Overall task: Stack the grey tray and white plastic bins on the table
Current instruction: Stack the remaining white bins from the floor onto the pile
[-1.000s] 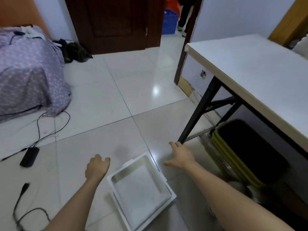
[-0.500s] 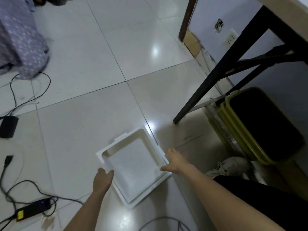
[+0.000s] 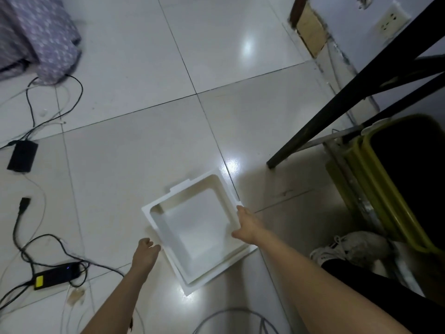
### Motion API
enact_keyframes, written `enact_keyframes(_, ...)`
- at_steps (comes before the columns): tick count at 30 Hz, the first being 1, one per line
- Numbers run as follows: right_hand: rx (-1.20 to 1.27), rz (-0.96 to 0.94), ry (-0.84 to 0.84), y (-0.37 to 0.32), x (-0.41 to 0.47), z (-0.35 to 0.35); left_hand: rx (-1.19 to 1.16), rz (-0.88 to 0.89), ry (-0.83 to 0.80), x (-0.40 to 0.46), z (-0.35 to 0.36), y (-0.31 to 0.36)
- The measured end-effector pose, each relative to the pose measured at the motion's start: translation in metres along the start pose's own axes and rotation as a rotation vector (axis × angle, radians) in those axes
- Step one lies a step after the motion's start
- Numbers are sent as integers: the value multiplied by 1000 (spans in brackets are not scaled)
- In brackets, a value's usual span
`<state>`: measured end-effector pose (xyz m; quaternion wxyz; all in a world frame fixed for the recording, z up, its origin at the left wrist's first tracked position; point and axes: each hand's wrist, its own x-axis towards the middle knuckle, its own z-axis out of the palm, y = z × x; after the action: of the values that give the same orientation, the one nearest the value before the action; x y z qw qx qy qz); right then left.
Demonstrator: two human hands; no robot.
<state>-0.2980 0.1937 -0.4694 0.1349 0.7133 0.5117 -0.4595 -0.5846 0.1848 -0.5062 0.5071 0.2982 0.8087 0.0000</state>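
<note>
One white plastic bin (image 3: 196, 231) is the reference item: square, open side up, flat on the tiled floor (image 3: 149, 150), turned cornerwise to the viewer, nothing visible inside.

Far left of the bin, top corner: purple patterned bedding (image 3: 36, 37) hanging to the floor.
Left of the bin, mid-height: black power adapter (image 3: 22, 156), cable attached.
Left of the bin, lower: second black adapter (image 3: 56, 276) with a yellow label and a small blue light, among looped black cables (image 3: 43, 242).
At the bin's near-left side: left hand (image 3: 145, 256), forearm bare, fingers curled loosely together, fingertips right by the outer wall. Whether they touch it, cannot tell. Nothing is pinched.
On the bin's right rim: right hand (image 3: 246, 225), thumb and fingers closed over the edge, gripping the wall.
Below the bin, bottom edge of the view: grey cable (image 3: 231, 319) in an arc.
Right of the bin, beyond it: black table leg (image 3: 337, 114), slanted, foot on the floor well apart from the bin.
Right of the bin, upper: wall socket (image 3: 391, 21), white.
Far right of the bin, under the table: yellow-green container (image 3: 385, 201) with a dark interior.
Right of the bin, lower: white sneaker (image 3: 351, 248) on the floor, just beside that container.
</note>
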Motion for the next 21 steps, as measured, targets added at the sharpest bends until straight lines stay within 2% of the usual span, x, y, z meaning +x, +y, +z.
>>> enact_keyframes(10,90,7,-94,31,35,3,-124,-30,-47,1,29,0)
enact_keyframes(16,261,1,-184,36,46,14,-145,-73,-40,2,39,-6)
enact_keyframes(18,350,-6,-171,37,47,15,-182,-65,-18,0,41,-4)
enact_keyframes(21,443,-22,-47,32,42,13,-224,-62,77,-8,40,0)
